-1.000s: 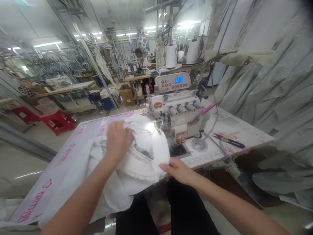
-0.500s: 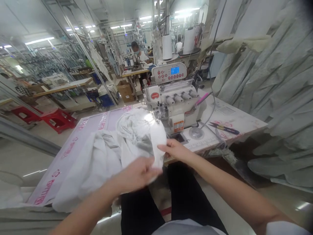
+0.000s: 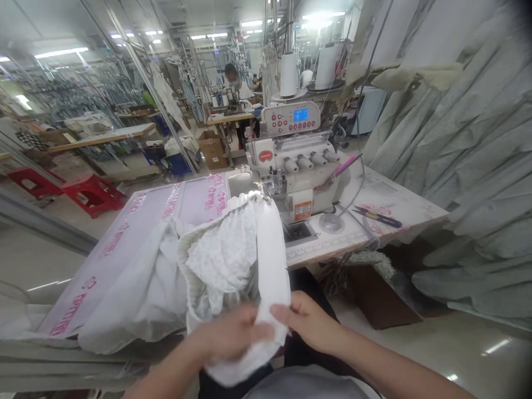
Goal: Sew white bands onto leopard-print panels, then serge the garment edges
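Head view: 2 hands low in frame, both pinching 1 white garment [image 3: 233,260] at its lower edge. Left hand [image 3: 230,335] closed on the cloth from the left, right hand [image 3: 307,324] closed on it from the right, fingertips nearly meeting. Garment drapes off the table [image 3: 137,221] front edge, top reaching 1 overlock machine [image 3: 297,177]. 2 thread cones [image 3: 307,72] above the machine, 1 pair of snips [image 3: 378,217] on the table's right side, 2 red stools [image 3: 66,191] far left, 1 co-worker [image 3: 235,83] at a bench far back

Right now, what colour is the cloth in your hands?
White cloth, partly with a faint speckled print; the head view shows it.
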A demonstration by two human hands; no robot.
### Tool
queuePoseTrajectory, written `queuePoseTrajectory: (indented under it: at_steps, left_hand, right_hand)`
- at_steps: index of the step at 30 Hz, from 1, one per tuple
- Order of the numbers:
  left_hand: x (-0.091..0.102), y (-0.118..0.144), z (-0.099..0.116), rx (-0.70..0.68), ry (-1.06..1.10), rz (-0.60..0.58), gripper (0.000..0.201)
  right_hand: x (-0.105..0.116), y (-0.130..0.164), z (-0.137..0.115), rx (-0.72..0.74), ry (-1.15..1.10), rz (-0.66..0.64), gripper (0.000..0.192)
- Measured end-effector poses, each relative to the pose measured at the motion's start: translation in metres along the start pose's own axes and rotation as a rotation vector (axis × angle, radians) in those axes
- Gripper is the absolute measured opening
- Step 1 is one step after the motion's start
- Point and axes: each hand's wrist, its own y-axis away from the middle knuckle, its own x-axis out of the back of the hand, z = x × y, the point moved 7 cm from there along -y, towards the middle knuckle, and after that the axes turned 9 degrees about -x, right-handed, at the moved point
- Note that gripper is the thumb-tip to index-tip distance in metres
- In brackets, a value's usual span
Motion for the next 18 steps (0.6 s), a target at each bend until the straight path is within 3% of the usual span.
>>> queuePoseTrajectory:
  at_steps: [2, 4, 5, 6, 8, 10, 14, 18]
  left_hand:
    - [0.058, -0.006, 0.002, -0.042, -0.05, 0.439, 0.044]
    - [0.105, 0.0, 0.014, -0.111, -0.293, 0.887, 0.048]
    - [0.116, 0.001, 0.021, -0.128, -0.454, 0.981, 0.051]
    - [0.121, -0.003, 0.026, -0.123, -0.603, 0.977, 0.052]
    - [0.121, -0.015, 0.028, -0.059, -0.792, 0.801, 0.041]
    - [0.122, -0.016, 0.025, 0.028, -0.784, 0.644, 0.031]
    - [0.14, 0.006, 0.04, 0.04, -0.657, 0.703, 0.042]
    - [0.147, 0.015, 0.061, -0.027, -0.742, 0.796, 0.046]
  right_hand:
    - [0.0, 0.003, -0.005, 0.026, 0.027, 0.023, 0.048]
    - [-0.001, 0.006, -0.004, 0.019, 0.049, 0.041, 0.047]
    - [-0.001, 0.007, -0.003, 0.013, 0.059, 0.046, 0.047]
    - [-0.001, 0.007, -0.003, 0.011, 0.074, 0.05, 0.047]
    - [0.0, 0.006, -0.005, 0.018, 0.104, 0.055, 0.046]
    - [0.001, 0.005, -0.006, 0.019, 0.13, 0.064, 0.045]
    - [0.001, 0.007, 0.002, -0.041, 0.14, 0.071, 0.046]
    - [0.002, 0.004, 0.004, -0.041, 0.163, 0.104, 0.047]
